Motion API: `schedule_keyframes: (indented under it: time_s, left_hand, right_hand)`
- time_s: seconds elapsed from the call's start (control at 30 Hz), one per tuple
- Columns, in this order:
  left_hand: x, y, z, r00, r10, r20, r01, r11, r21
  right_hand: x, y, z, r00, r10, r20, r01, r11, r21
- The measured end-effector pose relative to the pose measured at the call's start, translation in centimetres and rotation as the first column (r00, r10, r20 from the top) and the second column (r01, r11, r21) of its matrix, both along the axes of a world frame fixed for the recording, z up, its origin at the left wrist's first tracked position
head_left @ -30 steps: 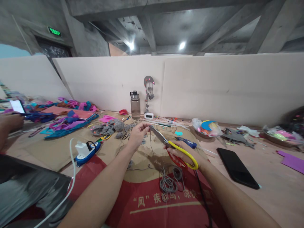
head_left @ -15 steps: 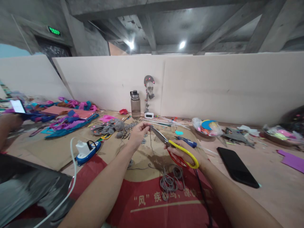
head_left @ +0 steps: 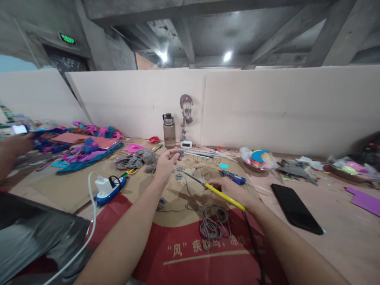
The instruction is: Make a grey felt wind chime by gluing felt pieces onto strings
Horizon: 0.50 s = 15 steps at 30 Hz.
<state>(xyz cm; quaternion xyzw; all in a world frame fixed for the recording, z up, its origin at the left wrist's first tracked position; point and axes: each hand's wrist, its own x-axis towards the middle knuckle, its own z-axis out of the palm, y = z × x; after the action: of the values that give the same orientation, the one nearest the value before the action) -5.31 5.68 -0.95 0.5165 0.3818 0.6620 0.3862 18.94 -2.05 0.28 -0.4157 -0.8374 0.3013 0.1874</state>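
The left hand (head_left: 168,161) has its fingers pinched closed on a small grey piece (head_left: 181,153), held above the brown paper on the bench (head_left: 341,198). The right hand's (head_left: 227,190) fingers are curled around the yellow handle of the scissors (head_left: 219,192), whose blades point toward the left hand, with loose grey yarn (head_left: 210,227) lying nearer the person.

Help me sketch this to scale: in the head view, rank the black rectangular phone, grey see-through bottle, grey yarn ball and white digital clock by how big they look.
1. Black rectangular phone
2. Grey see-through bottle
3. Grey yarn ball
4. White digital clock
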Motion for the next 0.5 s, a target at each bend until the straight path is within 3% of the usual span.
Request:
schedule_keyframes:
  time_s: [0.1,0.17,0.23,0.5]
  left_hand:
    - [-0.3,0.0,0.1,0.999,-0.019,0.048,0.021,0.999,-0.044]
    - [-0.1,-0.2,0.1,0.994,-0.053,0.093,0.061,0.995,-0.084]
    - [0.2,-0.5,0.3,0.987,-0.093,0.133,0.109,0.987,-0.121]
    - [1.3,-1.2,0.3,0.957,-0.255,0.136,0.275,0.948,-0.158]
  right_hand:
    - [-0.4,0.3,-0.6,0.975,-0.095,0.201,0.042,0.967,0.252]
    - [-0.7,0.4,-1.1,0.939,-0.202,0.28,0.101,0.936,0.336]
    - [-0.8,0.5,-1.5,0.929,-0.23,0.289,0.117,0.925,0.362]
    - [-0.6,1.2,-3.1,0.944,-0.152,0.292,0.02,0.912,0.41]
